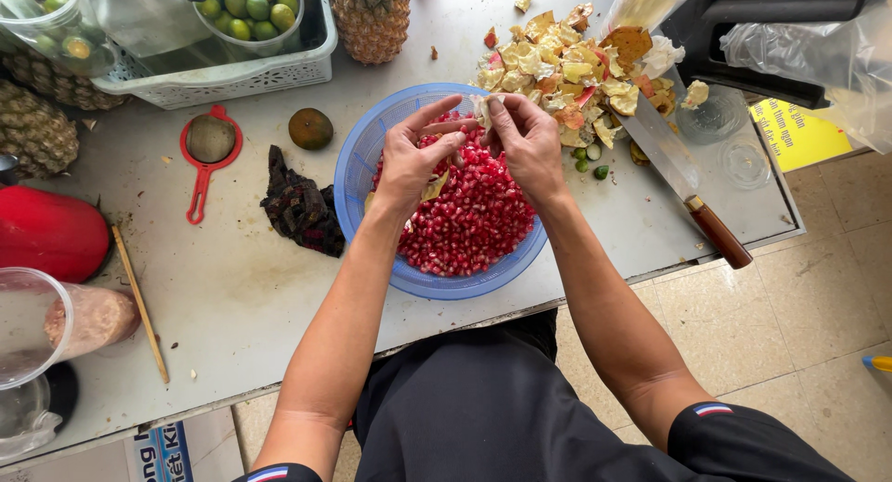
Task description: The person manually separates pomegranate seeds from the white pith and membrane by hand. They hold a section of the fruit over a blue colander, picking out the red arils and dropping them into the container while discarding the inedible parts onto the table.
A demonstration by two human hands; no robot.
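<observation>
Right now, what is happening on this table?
A person breaks a piece of pomegranate with both hands, left hand and right hand, over a blue bowl full of red seeds. A pile of peel lies beyond the bowl, and a knife lies to its right.

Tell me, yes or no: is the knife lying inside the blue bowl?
No: the knife lies on the table, right of the blue bowl, beside the peel pile.
</observation>
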